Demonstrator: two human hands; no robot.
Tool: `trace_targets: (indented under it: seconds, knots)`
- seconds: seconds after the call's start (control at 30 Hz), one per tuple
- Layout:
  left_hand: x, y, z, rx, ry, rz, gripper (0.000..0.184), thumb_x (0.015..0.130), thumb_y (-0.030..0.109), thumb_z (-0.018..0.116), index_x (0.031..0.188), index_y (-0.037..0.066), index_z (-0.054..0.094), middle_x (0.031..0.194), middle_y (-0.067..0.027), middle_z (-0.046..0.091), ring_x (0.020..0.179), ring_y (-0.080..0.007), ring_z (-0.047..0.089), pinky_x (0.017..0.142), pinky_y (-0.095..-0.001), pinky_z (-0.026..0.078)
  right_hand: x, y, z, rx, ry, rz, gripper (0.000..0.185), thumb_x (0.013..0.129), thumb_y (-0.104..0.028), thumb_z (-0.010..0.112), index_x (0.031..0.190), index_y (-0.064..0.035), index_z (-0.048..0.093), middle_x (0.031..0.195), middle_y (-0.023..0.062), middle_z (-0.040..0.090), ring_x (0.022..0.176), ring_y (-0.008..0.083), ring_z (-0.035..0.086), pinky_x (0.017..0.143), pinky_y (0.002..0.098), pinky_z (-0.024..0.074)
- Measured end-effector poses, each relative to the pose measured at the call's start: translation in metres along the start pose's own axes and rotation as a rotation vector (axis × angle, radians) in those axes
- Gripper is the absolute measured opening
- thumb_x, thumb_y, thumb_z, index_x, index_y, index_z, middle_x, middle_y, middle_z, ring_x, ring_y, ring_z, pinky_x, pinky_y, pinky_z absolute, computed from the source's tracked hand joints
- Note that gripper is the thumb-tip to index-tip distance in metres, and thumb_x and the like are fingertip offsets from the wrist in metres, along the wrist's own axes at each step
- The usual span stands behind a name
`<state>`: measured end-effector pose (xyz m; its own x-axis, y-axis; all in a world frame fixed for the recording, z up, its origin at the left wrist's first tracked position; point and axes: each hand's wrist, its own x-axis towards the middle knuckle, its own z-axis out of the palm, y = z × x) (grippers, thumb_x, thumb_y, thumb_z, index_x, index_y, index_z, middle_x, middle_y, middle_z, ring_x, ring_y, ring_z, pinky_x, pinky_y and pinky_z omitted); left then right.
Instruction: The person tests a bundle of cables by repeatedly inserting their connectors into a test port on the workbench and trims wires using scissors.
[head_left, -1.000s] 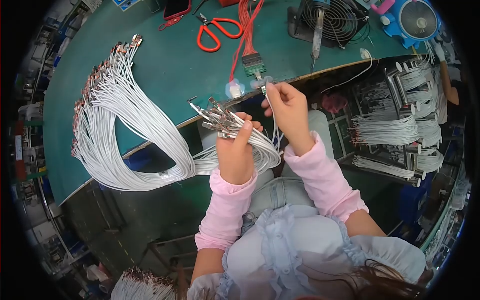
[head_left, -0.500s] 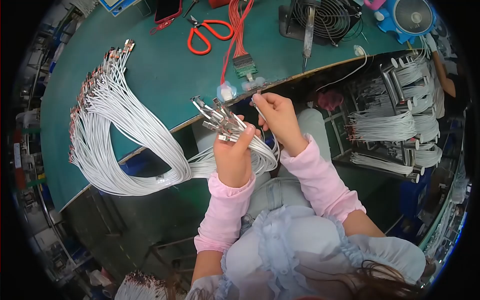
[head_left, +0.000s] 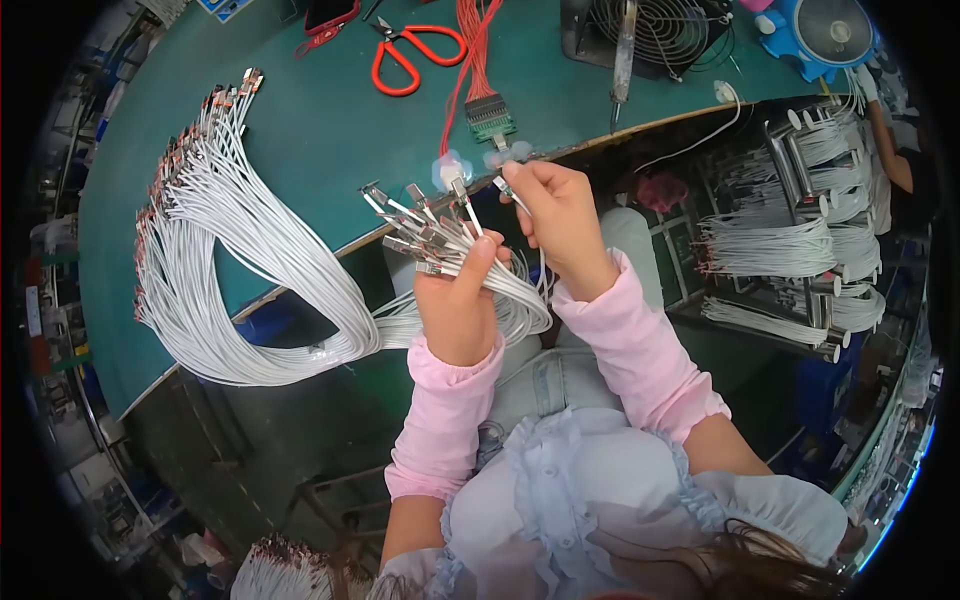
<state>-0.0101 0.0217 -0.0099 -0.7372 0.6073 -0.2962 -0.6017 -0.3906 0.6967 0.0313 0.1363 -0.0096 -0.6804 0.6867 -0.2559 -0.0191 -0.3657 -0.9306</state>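
My left hand (head_left: 460,300) is wrapped round a bunch of white cables (head_left: 515,290), whose metal plugs fan out above the thumb. My right hand (head_left: 558,215) pinches one white cable close to its metal plug (head_left: 502,185), just below the table edge. Beyond the fingertips, a green circuit board (head_left: 490,122) with red wires (head_left: 474,50) lies at the table edge. A pale blob with a white piece (head_left: 451,172) sits left of the board's end. The cables run left into a large looped bundle (head_left: 270,230) on the table.
Orange-handled scissors (head_left: 415,50) lie on the green table (head_left: 330,140). A soldering iron (head_left: 622,60), a black fan (head_left: 655,35) and a blue fan (head_left: 825,38) stand at the back right. Cable bundles hang on a rack (head_left: 795,180) at right; a co-worker's arm (head_left: 890,145) shows beyond.
My right hand has moved slightly up, and the plug at its fingertips now points up and left. The plugs above my left hand have spread apart, one now standing upright.
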Motion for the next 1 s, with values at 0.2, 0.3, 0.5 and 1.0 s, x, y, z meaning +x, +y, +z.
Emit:
trace_targets:
  seconds: [0.2, 0.3, 0.5, 1.0]
  knots:
    - [-0.006, 0.001, 0.007, 0.029, -0.067, -0.004, 0.019, 0.074, -0.001, 0.058, 0.091, -0.002, 0.05, 0.084, -0.011, 0.057, 0.072, -0.0163, 0.055, 0.066, -0.0285, 0.045, 0.003, -0.006, -0.009, -0.42, 0.128, -0.333, 0.019, 0.08, -0.017, 0.056, 0.073, 0.0006, 0.059, 0.052, -0.0016, 0.048, 0.043, 0.0053, 0.042, 0.042, 0.0179, 0.0346]
    - [-0.008, -0.002, 0.015, 0.023, -0.102, 0.023, 0.019, 0.074, 0.0, 0.058, 0.091, -0.002, 0.05, 0.086, -0.0106, 0.057, 0.074, -0.0162, 0.055, 0.068, -0.0284, 0.044, 0.002, -0.018, -0.011, -0.828, 0.023, -1.119, 0.016, 0.081, -0.015, 0.055, 0.077, -0.0002, 0.06, 0.058, -0.0005, 0.052, 0.049, 0.007, 0.045, 0.05, 0.0188, 0.0385]
    - [-0.005, -0.002, 0.012, 0.128, -0.002, 0.004, 0.019, 0.075, 0.002, 0.058, 0.092, -0.002, 0.05, 0.087, -0.0085, 0.056, 0.076, -0.0163, 0.054, 0.07, -0.028, 0.043, 0.0, 0.003, -0.002, -0.313, 0.188, -0.574, 0.02, 0.082, -0.013, 0.052, 0.068, 0.0007, 0.054, 0.058, 0.0008, 0.051, 0.05, 0.0067, 0.046, 0.047, 0.0194, 0.0369]
    - [0.004, -0.004, 0.007, -0.056, 0.004, -0.049, 0.017, 0.076, -0.002, 0.056, 0.092, 0.0, 0.05, 0.081, -0.0068, 0.055, 0.07, -0.0173, 0.055, 0.066, -0.0293, 0.045, -0.003, 0.014, -0.001, -0.187, 0.151, -0.217, 0.023, 0.081, -0.012, 0.052, 0.065, 0.0034, 0.049, 0.043, 0.0012, 0.042, 0.041, 0.0025, 0.033, 0.037, 0.0229, 0.0271]
